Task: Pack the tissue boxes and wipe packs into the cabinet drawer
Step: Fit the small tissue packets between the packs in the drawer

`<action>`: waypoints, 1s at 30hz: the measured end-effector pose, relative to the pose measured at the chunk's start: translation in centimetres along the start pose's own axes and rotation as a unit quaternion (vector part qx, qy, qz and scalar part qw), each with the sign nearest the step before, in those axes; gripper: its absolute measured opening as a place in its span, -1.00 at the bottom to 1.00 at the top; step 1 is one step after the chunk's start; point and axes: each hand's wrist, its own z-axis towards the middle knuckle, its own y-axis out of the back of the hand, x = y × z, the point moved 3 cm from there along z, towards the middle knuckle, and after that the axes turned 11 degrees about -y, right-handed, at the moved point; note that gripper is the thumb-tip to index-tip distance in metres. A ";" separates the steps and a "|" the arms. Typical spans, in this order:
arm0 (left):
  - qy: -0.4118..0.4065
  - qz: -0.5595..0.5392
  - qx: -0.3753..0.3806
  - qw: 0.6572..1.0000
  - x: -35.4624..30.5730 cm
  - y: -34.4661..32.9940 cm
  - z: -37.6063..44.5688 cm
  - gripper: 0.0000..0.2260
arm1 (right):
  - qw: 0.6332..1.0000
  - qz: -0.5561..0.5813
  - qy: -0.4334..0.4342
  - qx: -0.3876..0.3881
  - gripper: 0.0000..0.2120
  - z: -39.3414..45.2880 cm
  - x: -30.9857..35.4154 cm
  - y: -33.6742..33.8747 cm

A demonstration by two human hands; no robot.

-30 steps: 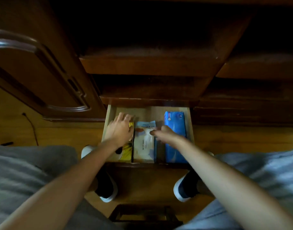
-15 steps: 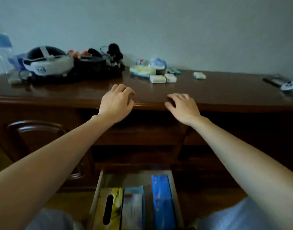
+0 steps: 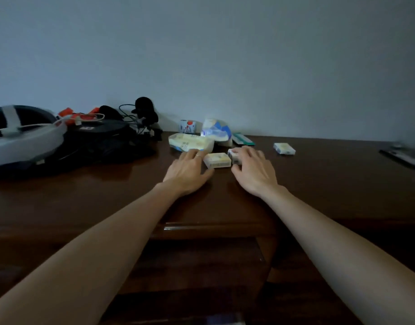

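Note:
Both my hands are on the dark wooden cabinet top (image 3: 107, 195). My left hand (image 3: 190, 172) lies flat with fingers apart, just left of a small pale-yellow tissue pack (image 3: 217, 160). My right hand (image 3: 254, 171) curls over a second small tissue pack (image 3: 232, 156), fingers on top and thumb at its near side; the pack rests on the wood. Behind them lie a larger yellow wipe pack (image 3: 190, 142), a blue-and-white pack (image 3: 217, 132), a small red-dotted box (image 3: 188, 126), a flat green pack (image 3: 242, 139), and a third small pack (image 3: 284, 148) to the right.
A white-and-black headset (image 3: 21, 134), a black bag (image 3: 100, 141) and tangled cables with orange parts (image 3: 84, 117) fill the left of the top. A dark flat device (image 3: 401, 157) lies at the far right. The wall stands behind. Only a sliver of the drawer (image 3: 225, 321) shows below.
My view has lifted from the open drawer to the cabinet top. Both hands left the drawer, passed the cabinet's front edge and moved forward to the small tissue packs.

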 end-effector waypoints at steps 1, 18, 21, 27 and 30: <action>-0.025 -0.005 0.009 1.000 -0.2 -0.9 1.4 -0.41 | 0.999 0.011 -0.010 0.045 -0.50 1.7 -0.3 -0.7; 0.041 -0.022 -0.037 0.998 -4.5 0.1 -2.2 -0.61 | 0.993 0.054 -0.033 0.096 -0.84 -2.9 -1.7 1.2; 0.030 -0.033 -0.167 0.985 -8.0 1.9 -10.5 -0.61 | 0.985 0.173 0.023 -0.016 -0.62 -11.2 -0.9 2.4; 0.039 -0.153 -0.283 0.946 -11.1 -4.2 -27.9 -0.53 | 0.910 0.347 0.086 -0.209 -0.37 -29.2 -1.9 -5.0; 0.106 -0.184 -0.161 0.964 -10.7 -10.7 -33.8 -0.42 | 0.940 0.340 -0.022 -0.028 -0.24 -35.6 -3.7 -12.6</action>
